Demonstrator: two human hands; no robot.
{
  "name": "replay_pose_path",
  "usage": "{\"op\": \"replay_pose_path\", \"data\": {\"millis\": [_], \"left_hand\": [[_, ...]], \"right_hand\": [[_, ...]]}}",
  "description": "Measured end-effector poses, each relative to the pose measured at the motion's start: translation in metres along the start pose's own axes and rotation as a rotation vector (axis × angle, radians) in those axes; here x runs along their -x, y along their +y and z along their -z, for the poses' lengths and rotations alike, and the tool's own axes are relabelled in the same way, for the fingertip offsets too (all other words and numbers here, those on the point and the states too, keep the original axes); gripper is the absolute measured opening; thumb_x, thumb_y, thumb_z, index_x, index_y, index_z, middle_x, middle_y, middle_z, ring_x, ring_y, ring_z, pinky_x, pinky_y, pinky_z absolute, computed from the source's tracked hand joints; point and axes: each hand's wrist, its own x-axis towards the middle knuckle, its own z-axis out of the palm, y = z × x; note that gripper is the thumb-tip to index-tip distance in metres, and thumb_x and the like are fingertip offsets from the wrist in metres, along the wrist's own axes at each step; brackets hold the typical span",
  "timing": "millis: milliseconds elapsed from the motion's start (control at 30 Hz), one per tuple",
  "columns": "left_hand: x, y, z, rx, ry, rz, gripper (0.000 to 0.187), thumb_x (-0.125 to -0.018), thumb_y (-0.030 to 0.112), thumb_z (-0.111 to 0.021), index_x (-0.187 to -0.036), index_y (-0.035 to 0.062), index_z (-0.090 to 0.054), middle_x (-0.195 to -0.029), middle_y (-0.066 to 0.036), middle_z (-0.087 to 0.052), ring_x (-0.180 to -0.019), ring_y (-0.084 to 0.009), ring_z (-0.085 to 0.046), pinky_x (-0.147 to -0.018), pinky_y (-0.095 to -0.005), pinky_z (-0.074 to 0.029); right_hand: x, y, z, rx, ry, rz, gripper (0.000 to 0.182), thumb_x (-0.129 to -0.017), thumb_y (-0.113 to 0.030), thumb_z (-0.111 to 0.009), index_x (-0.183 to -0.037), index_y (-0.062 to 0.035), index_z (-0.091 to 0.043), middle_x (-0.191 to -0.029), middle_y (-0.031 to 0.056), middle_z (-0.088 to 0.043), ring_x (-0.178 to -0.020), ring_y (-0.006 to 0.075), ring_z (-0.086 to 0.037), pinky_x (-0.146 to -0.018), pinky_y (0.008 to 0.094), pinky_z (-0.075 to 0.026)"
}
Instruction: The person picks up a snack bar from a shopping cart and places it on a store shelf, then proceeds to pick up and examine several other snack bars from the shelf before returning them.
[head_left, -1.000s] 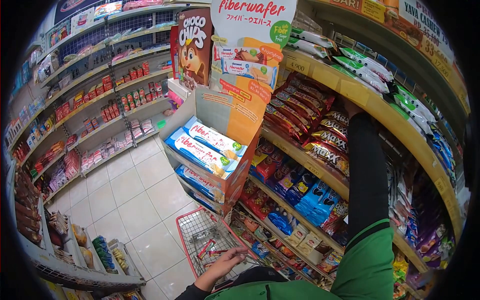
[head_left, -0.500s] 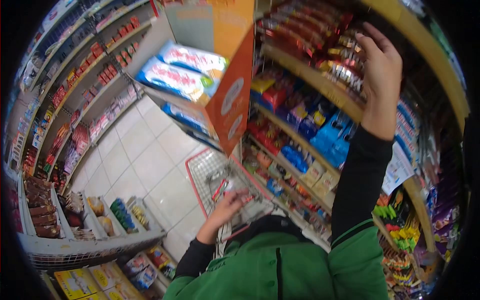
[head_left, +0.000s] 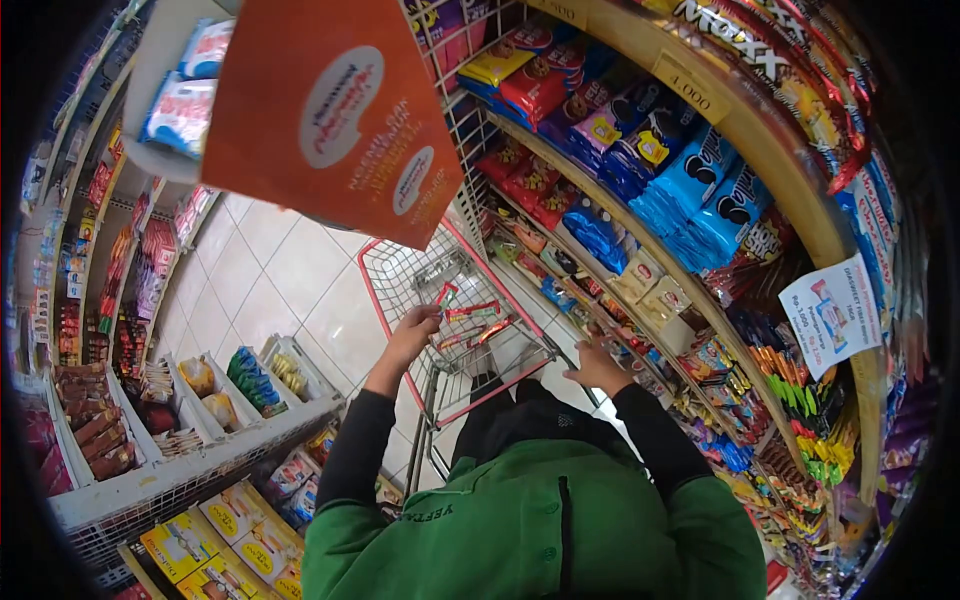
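The shopping cart [head_left: 470, 412] has a wire basket and a red rim, and stands in front of me. Several slim red snack packets [head_left: 474, 310] lie inside it. Over the cart's left side is my left hand [head_left: 410, 337], its fingers curled in and close to one red-and-green packet [head_left: 447, 294]. What those fingers hold, if anything, I cannot tell. Just right of the cart's red bar, my right hand [head_left: 600, 366] is held with fingers apart and nothing in it, between the cart and the snack shelves [head_left: 640, 260].
An orange cardboard display [head_left: 330, 130] juts out ahead, above the cart's front. Packed snack shelves curve along the right, with a white price sheet [head_left: 832, 318] hanging from one. Snack bins [head_left: 200, 460] stand at the left, beside the tiled floor [head_left: 265, 265].
My right hand has come down from the upper right shelf to beside the cart. My left hand has shifted left over the cart's side. The view has turned and the orange display appears closer.
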Motion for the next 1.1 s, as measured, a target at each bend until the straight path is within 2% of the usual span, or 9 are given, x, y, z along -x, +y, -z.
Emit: {"op": "replay_pose_path", "data": {"millis": [100,200,233,400,467,667,800,933,1100], "left_hand": [[-0.052,-0.052,-0.002,-0.302,-0.056,-0.052,0.036,-0.074,0.020,-0.050,-0.106,0.0034,-0.048,-0.094,-0.009,-0.055,-0.087,-0.0181,-0.051,-0.075,-0.0293,-0.039],[-0.073,-0.053,-0.020,-0.442,-0.018,0.019,0.037,-0.073,0.021,-0.053,-0.103,0.0005,-0.050,-0.089,-0.013,-0.056,-0.084,-0.0214,-0.053,-0.073,-0.0299,-0.041],[-0.084,-0.061,-0.024,-0.514,-0.008,0.006,0.039,-0.070,0.018,-0.053,-0.102,-0.0035,-0.046,-0.093,-0.024,-0.053,-0.087,-0.0304,-0.053,-0.074,-0.0354,-0.042],[-0.142,-0.148,-0.051,-0.652,0.223,-0.068,0.046,-0.065,0.013,-0.056,-0.104,-0.0043,-0.038,-0.099,-0.027,-0.048,-0.093,-0.0380,-0.047,-0.078,-0.0416,-0.039],[-0.147,-0.166,-0.073,-0.637,0.215,0.012,0.045,-0.067,0.014,-0.054,-0.108,0.0033,-0.039,-0.108,-0.025,-0.043,-0.095,-0.0397,-0.046,-0.079,-0.0432,-0.039],[-0.170,-0.217,-0.101,-1.153,-0.220,0.060,0.045,-0.069,0.023,-0.051,-0.114,0.0232,-0.043,-0.115,-0.020,-0.038,-0.101,-0.0391,-0.042,-0.080,-0.0478,-0.039],[-0.209,-0.290,-0.104,-1.094,-0.128,-0.052,0.044,-0.069,0.016,-0.050,-0.112,0.0233,-0.043,-0.115,-0.016,-0.036,-0.104,-0.0385,-0.038,-0.081,-0.0494,-0.037],[-0.212,-0.274,-0.102,-1.132,-0.184,0.036,0.040,-0.069,0.016,-0.050,-0.108,0.0256,-0.047,-0.115,-0.015,-0.035,-0.106,-0.0395,-0.035,-0.083,-0.0457,-0.038],[-0.222,-0.283,-0.097,-1.154,-0.331,-0.038,0.030,-0.073,0.018,-0.047,-0.101,0.0254,-0.054,-0.116,-0.010,-0.035,-0.105,-0.0382,-0.037,-0.085,-0.0425,-0.038]], "right_hand": [[0.000,0.020,-0.036,-0.004,-0.138,-0.101,0.041,-0.068,-0.017,-0.054,-0.105,-0.0031,-0.046,-0.100,0.0203,-0.045,-0.091,0.0385,-0.047,-0.078,0.0452,-0.039],[0.005,0.012,-0.037,-0.054,0.046,-0.010,0.035,-0.066,-0.013,-0.050,-0.101,-0.0065,-0.051,-0.098,0.0153,-0.047,-0.089,0.0342,-0.048,-0.075,0.0398,-0.043],[0.007,0.011,-0.039,-0.079,0.099,-0.040,0.035,-0.063,-0.011,-0.052,-0.098,-0.0088,-0.053,-0.097,0.0124,-0.048,-0.088,0.0318,-0.049,-0.074,0.0377,-0.043],[0.013,0.007,-0.041,-0.148,0.238,-0.042,0.032,-0.058,-0.006,-0.055,-0.090,-0.0102,-0.058,-0.093,0.0059,-0.050,-0.086,0.0256,-0.050,-0.073,0.0341,-0.043],[0.008,0.004,-0.038,-0.172,0.276,-0.045,0.031,-0.058,-0.006,-0.055,-0.088,-0.0101,-0.059,-0.092,0.0047,-0.050,-0.086,0.0247,-0.050,-0.073,0.0338,-0.043],[0.011,0.002,-0.044,-0.213,0.360,-0.045,0.026,-0.057,-0.007,-0.056,-0.082,-0.0118,-0.061,-0.088,0.0022,-0.049,-0.083,0.0230,-0.050,-0.070,0.0354,-0.042],[0.008,0.002,-0.048,-0.234,0.405,-0.040,0.023,-0.058,-0.007,-0.056,-0.080,-0.0116,-0.061,-0.086,0.0010,-0.050,-0.080,0.0222,-0.050,-0.068,0.0351,-0.042],[0.009,0.001,-0.044,-0.209,0.417,-0.025,0.026,-0.058,-0.003,-0.056,-0.082,-0.0100,-0.061,-0.087,0.0023,-0.051,-0.079,0.0215,-0.051,-0.068,0.0333,-0.043],[0.008,0.002,-0.046,-0.231,0.413,-0.027,0.028,-0.057,-0.002,-0.056,-0.084,-0.0094,-0.061,-0.088,0.0034,-0.051,-0.079,0.0214,-0.051,-0.068,0.0324,-0.044]]}}
